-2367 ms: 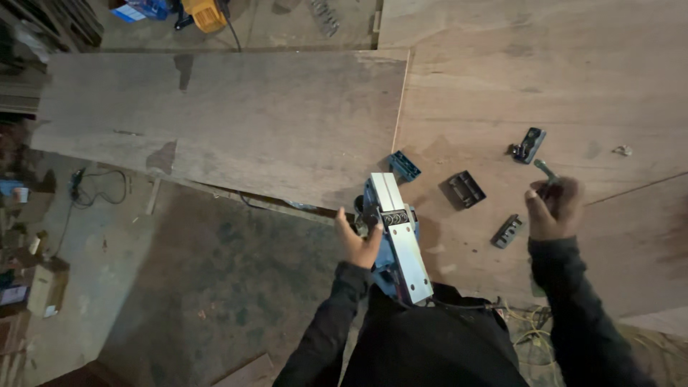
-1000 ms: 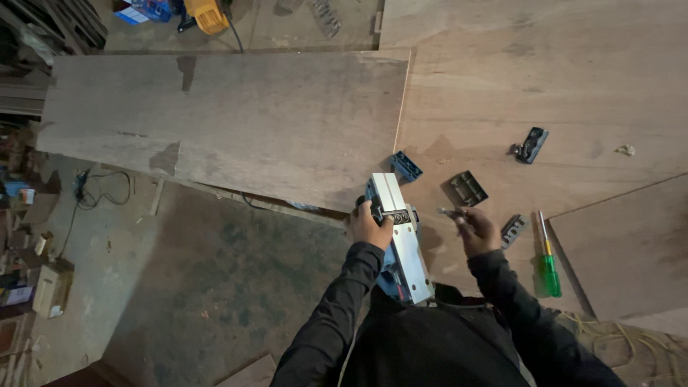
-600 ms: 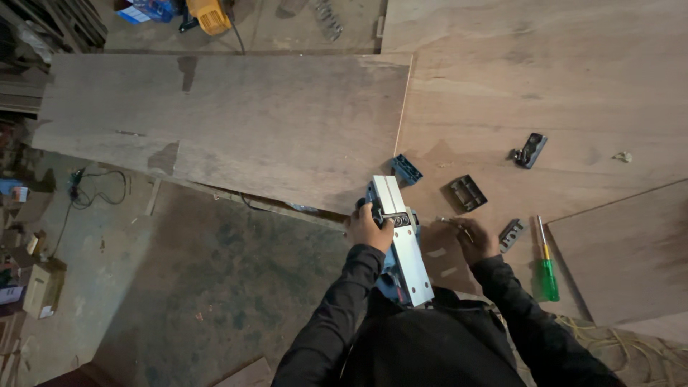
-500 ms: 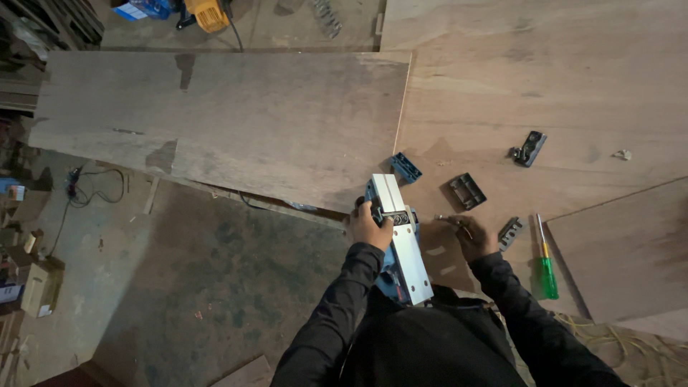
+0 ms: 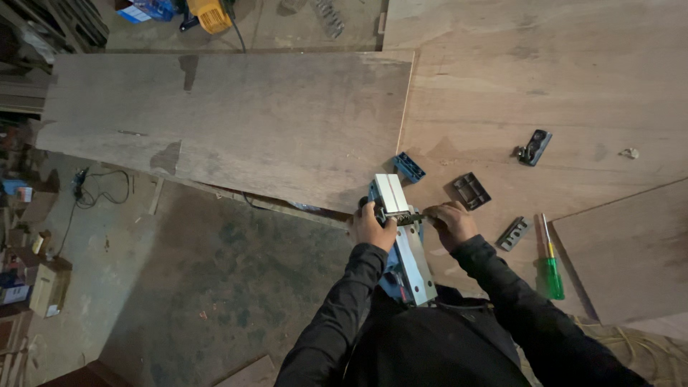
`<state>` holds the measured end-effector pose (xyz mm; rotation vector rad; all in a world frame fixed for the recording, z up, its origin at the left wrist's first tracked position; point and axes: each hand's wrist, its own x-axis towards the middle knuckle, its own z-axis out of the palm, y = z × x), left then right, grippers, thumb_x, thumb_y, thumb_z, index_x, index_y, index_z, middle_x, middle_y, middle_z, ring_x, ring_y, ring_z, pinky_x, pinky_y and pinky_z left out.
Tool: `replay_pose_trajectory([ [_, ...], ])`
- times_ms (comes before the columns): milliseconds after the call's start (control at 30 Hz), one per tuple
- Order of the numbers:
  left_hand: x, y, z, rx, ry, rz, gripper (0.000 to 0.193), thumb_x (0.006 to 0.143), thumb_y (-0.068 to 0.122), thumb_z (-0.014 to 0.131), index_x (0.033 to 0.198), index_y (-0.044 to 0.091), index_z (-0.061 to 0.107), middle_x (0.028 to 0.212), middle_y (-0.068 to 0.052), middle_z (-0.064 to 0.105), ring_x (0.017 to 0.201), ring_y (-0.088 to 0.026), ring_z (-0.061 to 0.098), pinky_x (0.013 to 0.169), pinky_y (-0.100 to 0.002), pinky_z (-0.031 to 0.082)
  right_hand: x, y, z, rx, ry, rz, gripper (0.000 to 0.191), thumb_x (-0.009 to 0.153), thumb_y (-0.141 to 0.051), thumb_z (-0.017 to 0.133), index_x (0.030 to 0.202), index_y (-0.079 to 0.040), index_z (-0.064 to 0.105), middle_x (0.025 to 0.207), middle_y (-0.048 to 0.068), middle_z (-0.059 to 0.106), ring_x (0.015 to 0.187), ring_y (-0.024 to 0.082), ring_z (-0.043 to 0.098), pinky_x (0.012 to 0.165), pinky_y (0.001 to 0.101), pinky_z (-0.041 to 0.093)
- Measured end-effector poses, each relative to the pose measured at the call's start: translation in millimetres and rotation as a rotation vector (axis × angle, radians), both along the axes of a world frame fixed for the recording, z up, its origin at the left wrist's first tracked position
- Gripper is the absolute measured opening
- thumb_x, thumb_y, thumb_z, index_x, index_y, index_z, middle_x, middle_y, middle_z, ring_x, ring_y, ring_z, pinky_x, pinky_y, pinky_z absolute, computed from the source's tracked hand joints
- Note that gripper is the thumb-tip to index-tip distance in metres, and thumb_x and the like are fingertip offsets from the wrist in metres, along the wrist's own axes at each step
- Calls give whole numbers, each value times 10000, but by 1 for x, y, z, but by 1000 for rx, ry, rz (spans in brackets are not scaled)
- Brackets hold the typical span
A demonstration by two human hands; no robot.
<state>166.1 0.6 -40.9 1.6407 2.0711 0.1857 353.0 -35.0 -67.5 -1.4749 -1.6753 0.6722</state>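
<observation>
An upturned blue electric planer with a bright metal sole lies in front of me, at the edge of a plywood sheet. My left hand grips its left side near the cutter drum. My right hand rests against its right side at the drum, fingers curled around a small part that I cannot make out. A green-handled screwdriver lies on the plywood to the right of my right arm.
Loose planer parts lie on the plywood: a blue piece, a dark ribbed cover, a grey bar and a black part. A cable and boxes sit on the concrete floor at left. A yellow tool lies at top.
My right hand set the green screwdriver down on the plywood, then moved left to the planer's drum, where it now stays. My left hand has kept its grip.
</observation>
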Motion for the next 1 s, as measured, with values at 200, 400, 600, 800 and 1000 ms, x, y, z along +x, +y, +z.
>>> replay_pose_trajectory([
  [200, 0, -1, -1, 16, -2, -7, 619, 752, 356, 797, 1309, 193, 579, 1348, -131, 588, 1307, -410, 465, 1028, -624, 389, -3, 5, -8, 5, 6, 25, 199, 815, -45, 756, 1008, -95, 759, 1031, 61, 764, 991, 295, 668, 845, 392, 556],
  [400, 2, -2, 0, -2, 26, -9, 616, 749, 346, 808, 1301, 192, 580, 1345, -122, 590, 1295, -400, 470, 1035, -626, 373, -6, 5, -13, 30, -5, 58, 213, 805, -52, 764, 1010, -110, 767, 1038, 51, 765, 1002, 297, 666, 866, 402, 560],
  [600, 1, -1, 0, -59, 27, 2, 622, 761, 354, 799, 1317, 209, 561, 1349, -121, 582, 1278, -392, 487, 1040, -615, 376, -4, 4, -7, -12, 17, 49, 184, 851, -88, 746, 1030, -123, 766, 1012, 112, 728, 883, 284, 701, 748, 377, 582],
  [800, -2, -2, -7, -34, -3, -18, 631, 749, 347, 793, 1319, 203, 564, 1332, -145, 586, 1256, -400, 514, 1026, -600, 405, -8, 3, 0, -447, 61, -43, 381, 899, -139, 701, 1270, -82, 633, 790, 188, 730, 679, 313, 726, 616, 383, 554],
  [1000, -2, 1, -10, 12, 35, -19, 610, 748, 347, 790, 1302, 202, 580, 1325, -139, 601, 1258, -428, 501, 1004, -604, 423, -10, 16, -21, -778, 549, -93, 246, 954, -69, 601, 1159, 41, 682, 798, 182, 745, 645, 260, 737, 554, 386, 577],
])
